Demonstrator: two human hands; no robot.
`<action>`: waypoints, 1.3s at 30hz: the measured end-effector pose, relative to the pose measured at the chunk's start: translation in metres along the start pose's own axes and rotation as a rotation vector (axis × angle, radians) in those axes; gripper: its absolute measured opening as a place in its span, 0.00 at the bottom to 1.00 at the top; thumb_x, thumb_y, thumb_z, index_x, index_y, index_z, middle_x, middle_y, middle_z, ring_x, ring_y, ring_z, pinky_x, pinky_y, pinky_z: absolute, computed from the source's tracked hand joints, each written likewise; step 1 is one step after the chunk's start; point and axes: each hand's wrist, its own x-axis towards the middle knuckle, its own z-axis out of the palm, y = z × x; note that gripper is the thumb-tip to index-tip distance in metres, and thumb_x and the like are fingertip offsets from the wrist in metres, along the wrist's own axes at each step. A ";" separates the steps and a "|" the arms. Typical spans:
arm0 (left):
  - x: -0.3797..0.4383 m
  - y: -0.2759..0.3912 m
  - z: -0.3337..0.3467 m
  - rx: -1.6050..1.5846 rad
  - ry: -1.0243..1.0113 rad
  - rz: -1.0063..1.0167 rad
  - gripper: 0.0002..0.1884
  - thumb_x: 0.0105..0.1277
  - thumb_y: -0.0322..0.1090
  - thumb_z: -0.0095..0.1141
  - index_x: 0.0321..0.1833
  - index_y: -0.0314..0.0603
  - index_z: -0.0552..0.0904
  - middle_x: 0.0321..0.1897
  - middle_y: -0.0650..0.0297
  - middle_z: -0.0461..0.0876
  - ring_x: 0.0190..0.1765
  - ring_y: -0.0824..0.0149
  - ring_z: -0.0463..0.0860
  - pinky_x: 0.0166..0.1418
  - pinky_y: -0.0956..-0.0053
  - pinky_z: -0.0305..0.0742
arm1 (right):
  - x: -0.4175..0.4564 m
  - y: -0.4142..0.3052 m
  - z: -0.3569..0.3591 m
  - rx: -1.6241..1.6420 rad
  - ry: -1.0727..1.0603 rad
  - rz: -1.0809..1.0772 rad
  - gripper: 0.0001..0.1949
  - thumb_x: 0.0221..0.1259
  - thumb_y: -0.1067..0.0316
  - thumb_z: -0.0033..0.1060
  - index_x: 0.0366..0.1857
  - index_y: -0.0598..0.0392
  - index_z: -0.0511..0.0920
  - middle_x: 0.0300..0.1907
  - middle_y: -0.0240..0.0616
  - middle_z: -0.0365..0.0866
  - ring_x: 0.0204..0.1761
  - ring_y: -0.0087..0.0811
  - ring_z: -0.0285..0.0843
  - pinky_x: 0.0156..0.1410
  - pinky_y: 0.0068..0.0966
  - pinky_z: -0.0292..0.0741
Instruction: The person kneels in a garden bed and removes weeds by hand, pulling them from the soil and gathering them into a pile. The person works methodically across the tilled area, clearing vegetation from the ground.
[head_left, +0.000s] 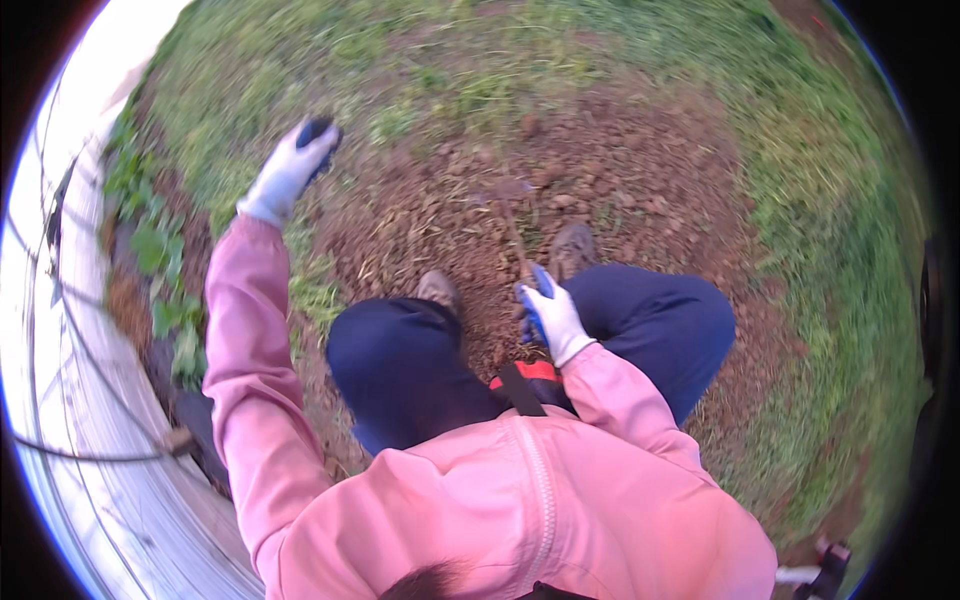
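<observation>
My left hand (296, 161), in a white glove with a dark blue palm, is raised at the upper left over the grass edge. It is blurred, and whether its fingers hold anything cannot be told. My right hand (547, 304), gloved alike, is closed around the handle of a small hand tool (516, 232) between my knees. The tool's thin shaft points away from me, and its blurred head lies over loose brown soil (600, 180) strewn with dry plant bits.
Grass (810, 247) rings the dug soil. At the left, leafy plants (154, 247) grow beside white plastic sheeting (97, 360) with thin cords or rods. My shoes (574, 251) rest on the soil near the tool. A dark and white object (821, 574) lies at the lower right.
</observation>
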 end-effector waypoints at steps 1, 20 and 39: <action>-0.036 -0.054 -0.020 0.006 0.095 -0.078 0.20 0.71 0.45 0.58 0.59 0.40 0.79 0.42 0.67 0.82 0.41 0.75 0.77 0.44 0.77 0.74 | 0.005 0.005 -0.002 -0.001 -0.025 0.000 0.31 0.72 0.66 0.55 0.75 0.34 0.56 0.25 0.32 0.77 0.16 0.26 0.72 0.20 0.28 0.72; -0.136 -0.335 0.133 0.468 0.593 -0.570 0.40 0.61 0.49 0.67 0.69 0.34 0.64 0.64 0.40 0.67 0.61 0.43 0.76 0.66 0.57 0.72 | 0.060 0.078 -0.039 -0.311 0.165 0.055 0.16 0.71 0.61 0.58 0.59 0.48 0.71 0.23 0.32 0.77 0.14 0.26 0.72 0.18 0.26 0.69; -0.095 -0.354 0.073 0.516 0.008 -0.607 0.20 0.71 0.50 0.54 0.59 0.48 0.76 0.47 0.52 0.85 0.52 0.52 0.84 0.57 0.59 0.77 | 0.062 0.072 0.005 -0.315 0.270 0.201 0.19 0.70 0.59 0.59 0.60 0.53 0.70 0.23 0.37 0.78 0.13 0.29 0.72 0.16 0.28 0.70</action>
